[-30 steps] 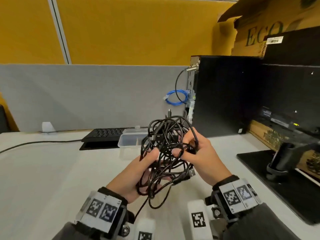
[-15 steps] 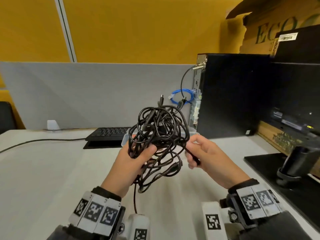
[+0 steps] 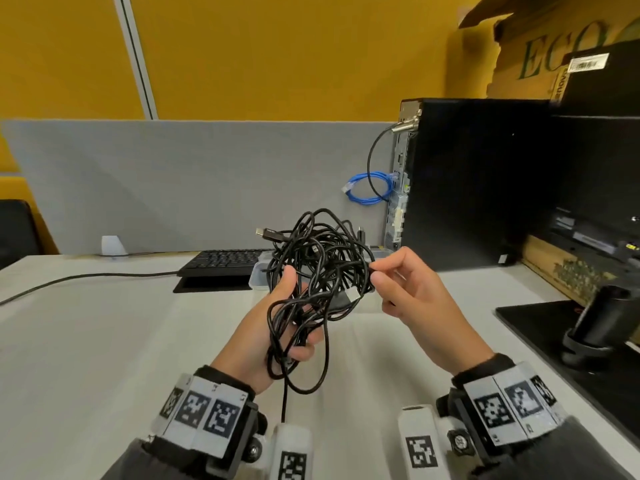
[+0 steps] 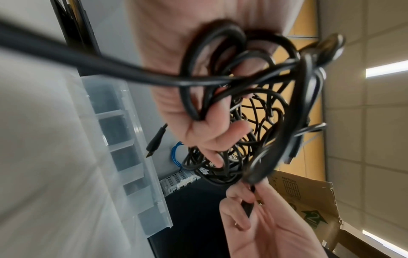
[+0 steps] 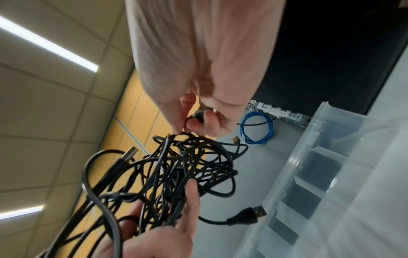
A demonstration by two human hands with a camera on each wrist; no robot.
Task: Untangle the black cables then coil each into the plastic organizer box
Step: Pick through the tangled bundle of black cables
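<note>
A tangled bundle of black cables [image 3: 317, 268] hangs in the air above the desk. My left hand [image 3: 273, 327] grips the bundle from below, fingers curled round several loops [image 4: 205, 97]. My right hand [image 3: 398, 282] pinches one cable end at the bundle's right side; in the right wrist view thumb and finger hold a black plug [image 5: 198, 115]. A USB plug [image 3: 268, 233] sticks out at the upper left, another [image 5: 253, 214] dangles below. The clear plastic organizer box [image 3: 259, 275] with dividers [image 5: 320, 157] stands behind the bundle, mostly hidden in the head view.
A black keyboard [image 3: 221, 261] lies behind the box, and a thin black cord [image 3: 69, 282] runs left across the desk. A black computer tower [image 3: 478, 181] with a blue cable [image 3: 370, 188] stands at the right rear. A monitor stand [image 3: 595, 317] sits at the right.
The bundle has turned in my left hand and risen a little. My right hand has let go of the mass, moved to its right side and now pinches a single cable end.
</note>
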